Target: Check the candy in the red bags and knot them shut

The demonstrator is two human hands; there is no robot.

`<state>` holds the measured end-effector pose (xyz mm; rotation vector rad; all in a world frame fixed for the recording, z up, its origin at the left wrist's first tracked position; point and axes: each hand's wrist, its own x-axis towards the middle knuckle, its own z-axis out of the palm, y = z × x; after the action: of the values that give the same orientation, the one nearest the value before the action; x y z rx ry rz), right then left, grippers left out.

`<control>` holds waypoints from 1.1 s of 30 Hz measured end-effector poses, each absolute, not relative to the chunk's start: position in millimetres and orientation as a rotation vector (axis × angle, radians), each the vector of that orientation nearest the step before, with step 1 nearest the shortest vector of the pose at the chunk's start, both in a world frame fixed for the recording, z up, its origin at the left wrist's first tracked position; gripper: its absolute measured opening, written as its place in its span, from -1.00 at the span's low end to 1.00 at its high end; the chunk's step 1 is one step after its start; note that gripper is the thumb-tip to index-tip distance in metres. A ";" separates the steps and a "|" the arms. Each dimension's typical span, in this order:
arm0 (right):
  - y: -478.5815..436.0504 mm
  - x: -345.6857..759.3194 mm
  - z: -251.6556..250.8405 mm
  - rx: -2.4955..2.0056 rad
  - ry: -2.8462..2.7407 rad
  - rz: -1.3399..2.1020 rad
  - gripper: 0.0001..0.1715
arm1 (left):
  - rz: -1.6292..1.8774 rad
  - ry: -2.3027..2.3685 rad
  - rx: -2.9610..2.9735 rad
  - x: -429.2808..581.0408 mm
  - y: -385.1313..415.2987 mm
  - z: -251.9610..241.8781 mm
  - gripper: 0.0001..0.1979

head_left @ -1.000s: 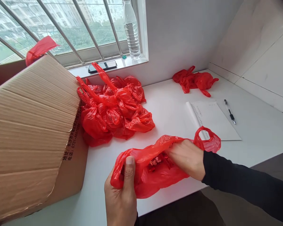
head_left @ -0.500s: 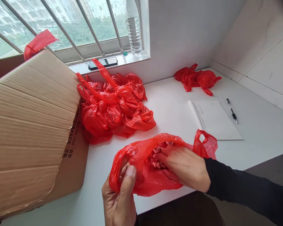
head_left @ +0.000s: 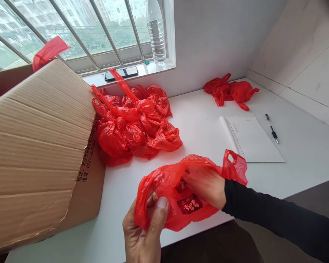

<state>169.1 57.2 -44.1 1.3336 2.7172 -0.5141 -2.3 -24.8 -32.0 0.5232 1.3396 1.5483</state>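
Observation:
A red plastic bag (head_left: 164, 175) lies with its mouth spread at the front of the white table. My left hand (head_left: 149, 226) pinches the bag's left rim, the thumb outside and fingers through the handle side. Inside the bag reaches my right hand (head_left: 205, 184); its fingertips are hidden by plastic, so I cannot make out what they hold. Dark red printed packets (head_left: 190, 204) with pale characters show in the bag below the right hand. The bag's other handle (head_left: 234, 164) stands up beyond my right wrist.
Several knotted red bags (head_left: 137, 128) pile up beside a large cardboard box (head_left: 38, 146) at left. Another red bag bundle (head_left: 230, 91) lies at the back. A notebook (head_left: 252, 138) and pen (head_left: 272, 128) are at right. A water bottle (head_left: 157, 36) and phone (head_left: 122, 74) occupy the windowsill.
My right hand has moved deeper into the bag and slightly left, and dark red packets now show beneath it. The left hand, still gripping the rim, has shifted slightly right.

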 end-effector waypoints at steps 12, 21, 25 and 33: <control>49.1 186.1 -20.5 1.276 2.572 -0.517 -0.85 | 1.558 1.339 0.478 0.5 -22.9 -31.4 -0.80; 65.3 174.6 -34.8 1.491 2.618 -0.396 -0.85 | 1.501 1.285 0.707 1.6 -24.0 -30.8 -0.87; 60.7 181.6 -26.3 1.484 2.637 -0.424 -0.90 | 1.502 1.321 0.637 2.5 -22.0 -29.4 -0.87; 60.9 196.1 -17.3 1.461 2.483 -0.489 -0.91 | 1.551 1.305 0.675 5.4 -21.8 -32.2 -0.83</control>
<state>196.1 60.9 -17.3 1.4606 2.4832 -0.4885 5.4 -21.8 -32.2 0.6753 1.3049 1.5507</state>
